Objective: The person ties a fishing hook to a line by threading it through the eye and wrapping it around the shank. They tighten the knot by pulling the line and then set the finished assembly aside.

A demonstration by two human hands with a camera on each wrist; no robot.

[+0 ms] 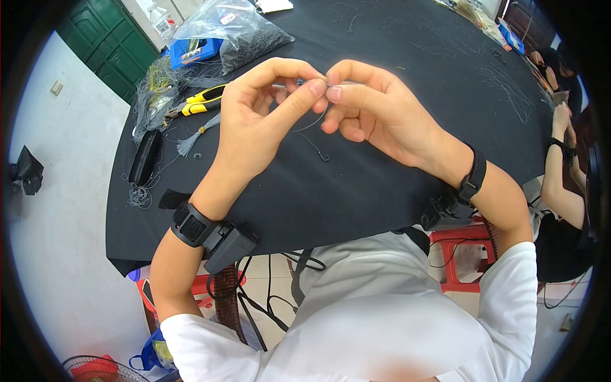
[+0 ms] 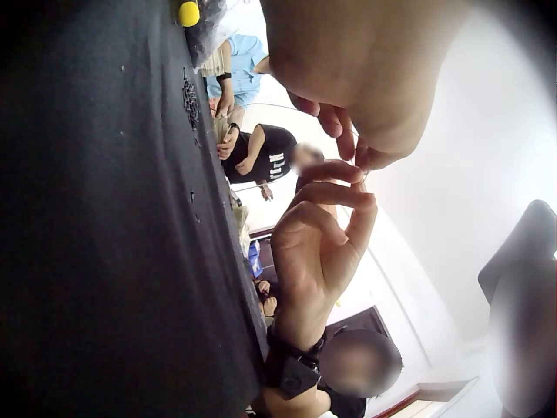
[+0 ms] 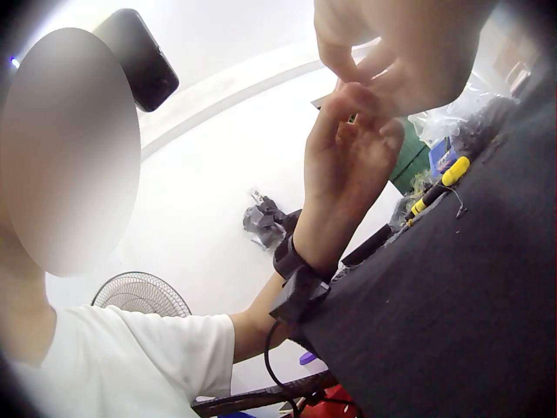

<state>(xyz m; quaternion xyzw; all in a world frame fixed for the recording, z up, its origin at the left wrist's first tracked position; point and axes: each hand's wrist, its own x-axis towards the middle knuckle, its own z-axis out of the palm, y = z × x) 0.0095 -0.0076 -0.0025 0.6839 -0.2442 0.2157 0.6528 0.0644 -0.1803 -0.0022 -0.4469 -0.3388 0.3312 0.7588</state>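
Note:
My left hand (image 1: 258, 121) and right hand (image 1: 382, 111) meet fingertip to fingertip above the black table in the head view. Each pinches a thin grey fishing line (image 1: 308, 127) between thumb and index finger. From the fingers the line droops in a curve, with a small fish hook (image 1: 325, 157) at its lower end. The pinched spot itself is mostly hidden by the fingertips. In the left wrist view the right hand (image 2: 309, 244) shows its thumb and index together; the right wrist view has the left hand (image 3: 348, 157) facing the camera.
Left on the black tablecloth (image 1: 305, 210) lie yellow-black pliers (image 1: 207, 99), a tied bundle of grey lines (image 1: 198, 135), a black case (image 1: 146, 158) and tangled line (image 1: 151, 95). Behind stand a blue box (image 1: 191, 54) and a plastic bag (image 1: 254, 41). Another person's arm (image 1: 563, 191) is at right.

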